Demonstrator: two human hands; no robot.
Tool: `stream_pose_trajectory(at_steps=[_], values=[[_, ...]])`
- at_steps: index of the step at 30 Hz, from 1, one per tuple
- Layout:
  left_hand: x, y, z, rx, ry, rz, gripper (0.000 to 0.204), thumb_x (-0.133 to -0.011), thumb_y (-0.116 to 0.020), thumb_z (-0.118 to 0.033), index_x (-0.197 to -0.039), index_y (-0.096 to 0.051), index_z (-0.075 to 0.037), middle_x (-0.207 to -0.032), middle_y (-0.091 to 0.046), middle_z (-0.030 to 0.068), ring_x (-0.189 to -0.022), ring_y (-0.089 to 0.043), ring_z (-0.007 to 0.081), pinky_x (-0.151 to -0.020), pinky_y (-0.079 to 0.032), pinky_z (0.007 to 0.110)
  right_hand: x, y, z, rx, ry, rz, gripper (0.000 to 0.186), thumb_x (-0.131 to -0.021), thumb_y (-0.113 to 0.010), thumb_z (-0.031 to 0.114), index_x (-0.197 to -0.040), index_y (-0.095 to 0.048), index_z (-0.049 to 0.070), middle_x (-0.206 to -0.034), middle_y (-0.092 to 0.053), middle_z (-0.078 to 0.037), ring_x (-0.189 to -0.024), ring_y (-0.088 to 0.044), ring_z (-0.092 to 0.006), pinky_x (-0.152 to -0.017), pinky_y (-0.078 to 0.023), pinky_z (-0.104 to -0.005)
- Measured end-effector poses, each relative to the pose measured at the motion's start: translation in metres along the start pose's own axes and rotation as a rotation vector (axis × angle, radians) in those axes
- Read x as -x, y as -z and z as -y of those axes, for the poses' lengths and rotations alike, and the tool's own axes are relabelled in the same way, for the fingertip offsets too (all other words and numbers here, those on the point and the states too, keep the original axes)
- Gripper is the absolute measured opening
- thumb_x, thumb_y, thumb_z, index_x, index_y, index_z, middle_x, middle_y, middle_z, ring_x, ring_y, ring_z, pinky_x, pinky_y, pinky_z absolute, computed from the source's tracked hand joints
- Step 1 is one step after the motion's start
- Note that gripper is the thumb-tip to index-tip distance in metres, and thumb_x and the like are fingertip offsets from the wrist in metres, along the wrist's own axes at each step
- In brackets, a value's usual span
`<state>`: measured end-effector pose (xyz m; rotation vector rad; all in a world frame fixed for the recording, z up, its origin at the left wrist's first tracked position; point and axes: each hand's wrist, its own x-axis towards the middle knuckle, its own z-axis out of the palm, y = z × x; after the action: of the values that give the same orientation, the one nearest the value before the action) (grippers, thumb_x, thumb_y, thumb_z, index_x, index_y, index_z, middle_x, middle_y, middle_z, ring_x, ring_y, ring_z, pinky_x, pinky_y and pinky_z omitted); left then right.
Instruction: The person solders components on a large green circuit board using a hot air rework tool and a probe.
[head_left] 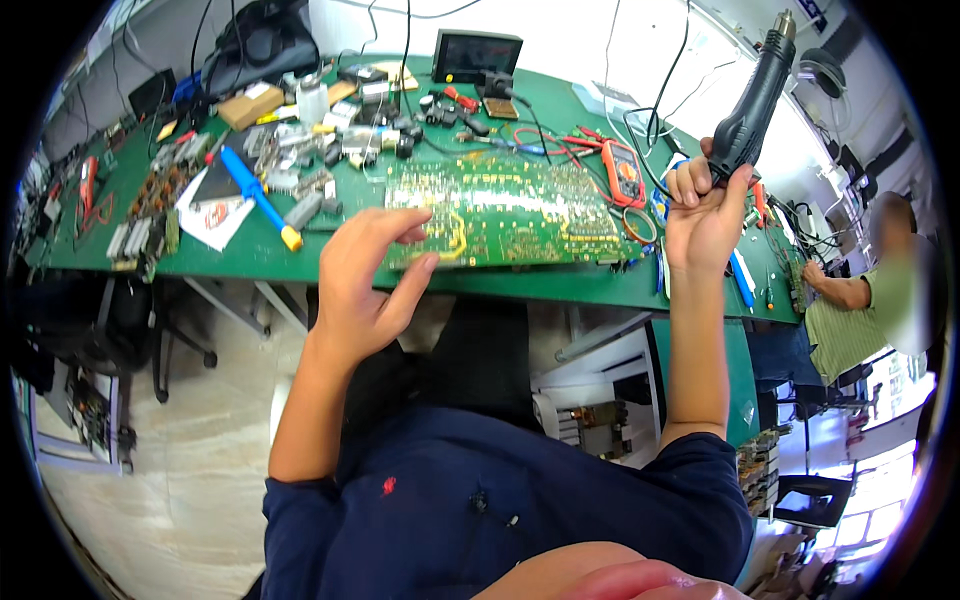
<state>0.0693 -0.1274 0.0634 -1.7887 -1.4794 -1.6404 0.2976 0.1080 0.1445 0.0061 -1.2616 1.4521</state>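
Left on desk [232, 263]: blue-and-yellow tube-shaped tool [252, 186], slanting toward front edge. Left hand [356, 275] empty, fingers curved, near left corner of green circuit board [505, 222]; contact unclear. Board flat along front edge. Red multimeter [624, 172] beside it. Right hand [704, 225] grips black heat gun [750, 122], nozzle [786, 22] up. Step, seemingly: readying gun; next move calls for turning nozzle boardward.

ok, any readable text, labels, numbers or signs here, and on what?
None legible enough to quote:
Green circuit board: markings too small.
Hot-air gun in the right hand: no readable text.
Red multimeter: dial markings too small.
White paper sheet: red print, blurred.
Navy shirt: red emblem, no readable letters.
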Motion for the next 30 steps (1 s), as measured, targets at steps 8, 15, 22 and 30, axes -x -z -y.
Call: stream_pose_trajectory(at_steps=[8, 15, 22, 30], values=[[0.001, -0.008, -0.070, -0.100, -0.298, -0.112, 0.047, -0.069, -0.078, 0.005, -0.113, -0.064, -0.004, -0.115, -0.059, 0.0176, -0.092, -0.062, 0.0259, -0.074, -0.054, 0.032, 0.081, -0.020, -0.006, 0.185, -0.111, 0.119, 0.047, -0.106, -0.039, 0.042, -0.109, -0.051, -0.003, -0.072, -0.042, -0.002, -0.063, -0.039, -0.0121, -0.058, -0.033, -0.0272], [-0.001, -0.027, -0.085, -0.169, -0.374, -0.177, 0.050, -0.074, -0.075, 0.007, -0.120, -0.067, -0.011, -0.139, -0.044, 0.0227, -0.104, -0.062, 0.0289, -0.077, -0.058, 0.032, 0.114, -0.017, -0.003, 0.601, -0.120, 0.380, 0.045, -0.102, -0.049, 0.040, -0.115, -0.049, -0.004, -0.079, -0.054, -0.003, -0.068, -0.047, -0.0078, -0.061, -0.040, -0.0242], [0.019, -0.039, -0.069, -0.149, -0.047, -0.236, 0.066, -0.068, -0.067, 0.017, -0.126, -0.065, -0.013, -0.143, -0.042, 0.0215, -0.108, -0.062, 0.0302, -0.072, -0.058, 0.032, 0.124, -0.040, 0.000, 0.946, 0.196, 0.607, 0.038, -0.088, -0.070, 0.023, -0.117, -0.057, 0.001, -0.085, -0.062, -0.015, -0.069, -0.060, -0.0271, -0.067, -0.049, -0.0349], [0.026, -0.027, -0.040, -0.270, 0.142, -0.267, 0.056, -0.064, -0.064, 0.015, -0.113, -0.063, -0.011, -0.134, -0.044, 0.0153, -0.096, -0.059, 0.0271, -0.068, -0.051, 0.030, 0.112, -0.074, 0.006, 1.230, 0.542, 0.900, 0.053, -0.076, -0.079, 0.038, -0.112, -0.060, 0.003, -0.091, -0.062, -0.012, -0.081, -0.058, -0.0298, -0.075, -0.044, -0.0402]])
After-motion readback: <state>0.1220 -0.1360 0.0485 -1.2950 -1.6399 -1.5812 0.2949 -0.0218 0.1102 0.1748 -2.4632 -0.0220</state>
